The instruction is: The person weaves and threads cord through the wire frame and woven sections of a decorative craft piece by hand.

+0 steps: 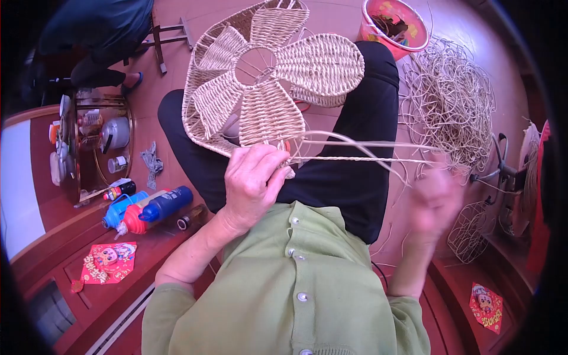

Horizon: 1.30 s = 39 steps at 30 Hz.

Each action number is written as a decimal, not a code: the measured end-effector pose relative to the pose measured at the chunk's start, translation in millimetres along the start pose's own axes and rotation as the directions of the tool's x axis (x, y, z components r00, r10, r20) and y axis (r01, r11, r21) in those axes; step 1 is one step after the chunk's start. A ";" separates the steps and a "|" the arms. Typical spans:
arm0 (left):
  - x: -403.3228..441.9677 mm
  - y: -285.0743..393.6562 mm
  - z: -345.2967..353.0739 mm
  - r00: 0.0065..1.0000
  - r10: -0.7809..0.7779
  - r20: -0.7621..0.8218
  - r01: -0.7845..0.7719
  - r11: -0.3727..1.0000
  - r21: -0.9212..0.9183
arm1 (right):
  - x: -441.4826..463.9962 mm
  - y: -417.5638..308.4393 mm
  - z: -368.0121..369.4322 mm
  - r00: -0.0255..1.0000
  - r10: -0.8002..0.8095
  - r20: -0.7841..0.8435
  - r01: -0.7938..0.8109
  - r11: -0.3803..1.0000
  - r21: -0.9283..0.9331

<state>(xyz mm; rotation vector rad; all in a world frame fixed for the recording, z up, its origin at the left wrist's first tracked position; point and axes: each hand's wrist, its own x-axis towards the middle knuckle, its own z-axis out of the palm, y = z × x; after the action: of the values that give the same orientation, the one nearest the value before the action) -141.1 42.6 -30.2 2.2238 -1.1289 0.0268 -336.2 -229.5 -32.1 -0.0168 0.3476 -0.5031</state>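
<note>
A woven cord basket (319,64) with a flower-petal pattern and a round opening lies across my lap, tilted. My left hand (254,180) is closed on its near edge, thumb and fingers pinching the weave where loose strands meet. From that spot a pale twisted cord (367,158) stretches to the right, taut, with another strand looping beside it. My right hand (436,198) is out to the right, blurred by motion; its fingers look curled round the cord's far end. Small details under my left fingers are hidden.
A big heap of loose cord (452,100) lies on the floor at right, near a pink bucket (393,26). At left are a blue bottle (168,204), a glass-topped cart (103,142) and a grey rag (152,164). Another person (100,35) sits at upper left.
</note>
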 end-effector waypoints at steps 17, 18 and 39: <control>-6.6 8.0 9.1 0.991 -0.110 -0.078 0.094 0.979 -0.183 | 54.8 142.5 -5.0 0.900 0.326 0.291 0.337 -0.094 -0.937; -5.9 8.3 9.2 0.991 -0.108 -0.075 0.093 0.979 -0.184 | 58.6 144.4 -9.4 0.864 0.363 0.349 0.384 -0.028 -0.923; -1.8 -0.8 16.9 0.994 -0.064 -0.092 0.045 0.981 -0.189 | 24.3 133.4 8.4 0.753 0.491 0.438 0.634 -0.360 -0.685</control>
<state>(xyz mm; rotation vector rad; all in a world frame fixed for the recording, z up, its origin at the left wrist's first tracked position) -146.0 35.0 -44.6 2.0624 -0.9758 0.0061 -250.9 -124.6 -45.4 -2.1765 -0.1157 -0.1071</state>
